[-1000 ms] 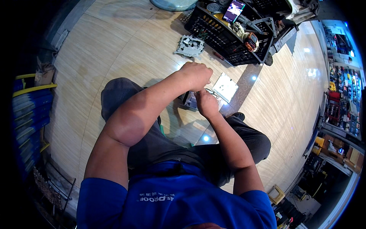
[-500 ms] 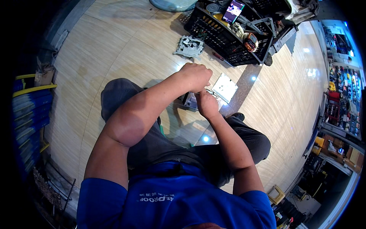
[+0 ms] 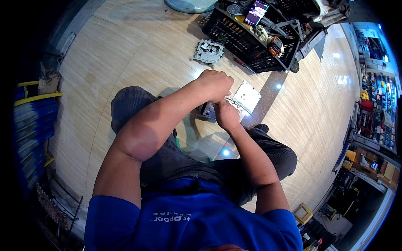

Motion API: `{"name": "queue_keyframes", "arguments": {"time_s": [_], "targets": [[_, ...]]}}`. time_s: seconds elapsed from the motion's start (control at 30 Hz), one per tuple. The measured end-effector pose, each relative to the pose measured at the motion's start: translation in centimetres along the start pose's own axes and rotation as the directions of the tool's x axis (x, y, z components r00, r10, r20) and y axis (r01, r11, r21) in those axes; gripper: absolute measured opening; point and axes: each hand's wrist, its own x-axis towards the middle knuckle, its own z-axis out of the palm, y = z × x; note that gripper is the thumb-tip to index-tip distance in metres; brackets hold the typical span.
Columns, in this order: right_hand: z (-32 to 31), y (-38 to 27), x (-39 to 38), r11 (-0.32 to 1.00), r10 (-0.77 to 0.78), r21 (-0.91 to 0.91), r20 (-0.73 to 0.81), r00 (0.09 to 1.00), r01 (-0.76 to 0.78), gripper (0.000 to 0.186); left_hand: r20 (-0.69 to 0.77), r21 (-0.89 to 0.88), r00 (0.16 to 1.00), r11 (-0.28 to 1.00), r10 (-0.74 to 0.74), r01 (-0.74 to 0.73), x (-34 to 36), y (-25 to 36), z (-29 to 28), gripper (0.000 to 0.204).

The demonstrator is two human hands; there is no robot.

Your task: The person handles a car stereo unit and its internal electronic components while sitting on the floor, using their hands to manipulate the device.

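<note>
My left hand (image 3: pixel 214 85) is closed in a fist above a boxy metal device (image 3: pixel 208 111) on the floor. What it grips, if anything, is hidden beneath the knuckles. Just below it my right hand (image 3: pixel 226 115) bends its fingers inward against the device, its thumb side close to my left hand. Those fingertips cannot be seen well, nor can what they hold. My hands cover most of the device; a dark side and some light metal parts show around them. A flat silvery metal plate (image 3: pixel 247 97) lies right beside my right hand.
Beyond my hands stands a black plastic crate (image 3: pixel 247 44) with a lit phone (image 3: pixel 256 13) and an orange meter (image 3: pixel 275 46) on it. Left of the crate lies a metal chassis (image 3: pixel 208 51); a red-handled screwdriver (image 3: pixel 239 62) is near its base. Blue bins (image 3: pixel 35 121) line the left.
My right hand has shifted very slightly left, closer under my left hand. My left hand stays almost in place. The picture on the phone screen differs.
</note>
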Motion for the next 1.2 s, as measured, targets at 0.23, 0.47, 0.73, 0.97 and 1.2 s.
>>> {"name": "queue_keyframes", "arguments": {"time_s": [0.23, 0.47, 0.73, 0.97, 1.2], "targets": [[0.1, -0.3, -0.3, 1.000, -0.029, 0.002, -0.058, 0.998, 0.029, 0.032, 0.000, 0.001, 1.000, 1.000, -0.003, 0.003, -0.1, 0.1, 0.0, 0.032], [-0.3, -0.3, -0.1, 1.000, -0.001, -0.005, -0.010, 1.000, 0.001, 0.032, 0.020, 0.005, 1.000, 1.000, -0.003, 0.003, 0.0, 0.0, 0.1, 0.032], [0.4, -0.1, -0.2, 0.993, -0.112, -0.055, -0.074, 0.991, 0.108, 0.028, -0.008, 0.016, 1.000, 1.000, 0.015, -0.015, 0.1, -0.2, 0.3, 0.032], [-0.4, -0.4, -0.3, 0.991, -0.091, -0.103, -0.029, 0.995, 0.088, 0.026, 0.009, 0.025, 1.000, 1.000, 0.011, -0.011, 0.1, 0.0, 0.3, 0.032], [-0.2, -0.4, -0.4, 0.998, -0.069, -0.013, -0.033, 0.997, 0.068, 0.033, 0.003, 0.018, 1.000, 1.000, 0.011, -0.011, 0.0, 0.0, 0.2, 0.032]]}}
